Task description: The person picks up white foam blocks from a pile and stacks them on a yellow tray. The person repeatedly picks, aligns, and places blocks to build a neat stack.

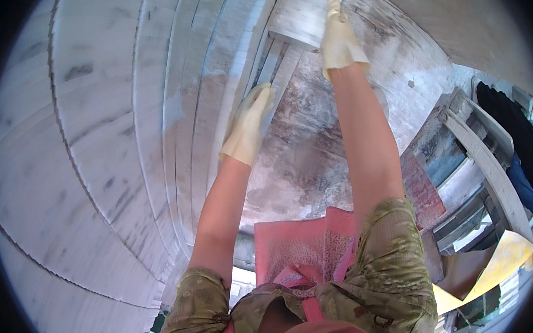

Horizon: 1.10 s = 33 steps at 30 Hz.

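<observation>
Both hands wear cream rubber gloves. My left hand (249, 122) is closed beside the pale stacked strips, near the end of a narrow blue-grey strip (268, 65); what lies under its fingers is hidden. Farther out, my right hand (340, 39) reaches to the right edge of a smooth pale slab (304, 14), its fingers closed at that edge. The slab lies at the far end of a worn, stained board surface (307, 128).
Large white, grey-streaked slabs (102, 145) stand in rows along the left. A pink apron (295, 246) hangs before me. At right are a wooden frame (489, 161), dark cloth (505, 124), a yellow sheet (501, 266) and a reddish board (421, 188).
</observation>
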Each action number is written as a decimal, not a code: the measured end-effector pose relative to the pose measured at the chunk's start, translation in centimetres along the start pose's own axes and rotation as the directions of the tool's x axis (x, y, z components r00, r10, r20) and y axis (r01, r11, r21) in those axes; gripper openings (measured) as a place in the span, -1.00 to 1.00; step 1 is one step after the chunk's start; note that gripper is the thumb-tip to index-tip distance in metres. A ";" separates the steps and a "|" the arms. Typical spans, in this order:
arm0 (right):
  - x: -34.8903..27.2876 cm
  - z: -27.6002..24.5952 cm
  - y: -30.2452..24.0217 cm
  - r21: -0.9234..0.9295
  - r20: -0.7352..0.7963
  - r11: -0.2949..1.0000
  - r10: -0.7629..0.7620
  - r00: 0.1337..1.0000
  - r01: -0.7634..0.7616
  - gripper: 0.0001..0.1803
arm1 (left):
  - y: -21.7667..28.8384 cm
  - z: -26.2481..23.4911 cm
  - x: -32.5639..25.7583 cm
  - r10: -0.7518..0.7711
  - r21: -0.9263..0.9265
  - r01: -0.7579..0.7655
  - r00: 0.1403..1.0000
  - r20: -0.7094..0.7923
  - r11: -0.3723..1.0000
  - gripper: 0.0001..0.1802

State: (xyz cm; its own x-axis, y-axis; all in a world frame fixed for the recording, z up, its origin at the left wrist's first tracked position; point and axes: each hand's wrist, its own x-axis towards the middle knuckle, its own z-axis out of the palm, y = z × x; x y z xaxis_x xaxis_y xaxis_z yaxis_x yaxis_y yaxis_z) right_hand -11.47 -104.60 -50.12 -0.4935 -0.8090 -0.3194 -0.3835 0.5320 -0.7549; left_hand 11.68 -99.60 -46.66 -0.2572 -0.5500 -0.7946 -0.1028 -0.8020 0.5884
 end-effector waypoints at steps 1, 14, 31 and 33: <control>0.1 0.1 0.0 0.003 0.001 1.000 -0.005 1.000 0.005 -0.31 | -0.3 0.0 0.2 0.008 -0.003 -0.008 1.000 0.007 1.000 -0.34; -0.8 -4.3 3.3 0.172 -0.042 0.982 0.085 0.996 -0.076 -0.35 | -0.6 0.5 1.1 -0.045 0.092 0.052 0.996 -0.084 0.994 -0.28; -7.4 -5.5 4.7 -0.016 0.061 0.999 -0.032 0.998 0.033 -0.36 | -3.6 -2.1 -1.7 0.009 0.250 0.003 0.999 -0.047 0.968 -0.18; -10.9 -10.2 5.7 -0.209 0.107 0.976 -0.037 0.994 0.059 -0.36 | -5.7 -3.4 -5.0 0.064 0.376 -0.032 0.995 -0.072 0.926 -0.16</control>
State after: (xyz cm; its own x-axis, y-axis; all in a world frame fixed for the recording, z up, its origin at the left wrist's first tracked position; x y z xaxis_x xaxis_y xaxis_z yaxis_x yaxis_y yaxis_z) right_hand -16.26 -90.23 -45.06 -0.3926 -0.8504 -0.3502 -0.5664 0.5236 -0.6365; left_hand 16.84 -93.09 -46.54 -0.1931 -0.6157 -0.7639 -0.4481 -0.6373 0.6269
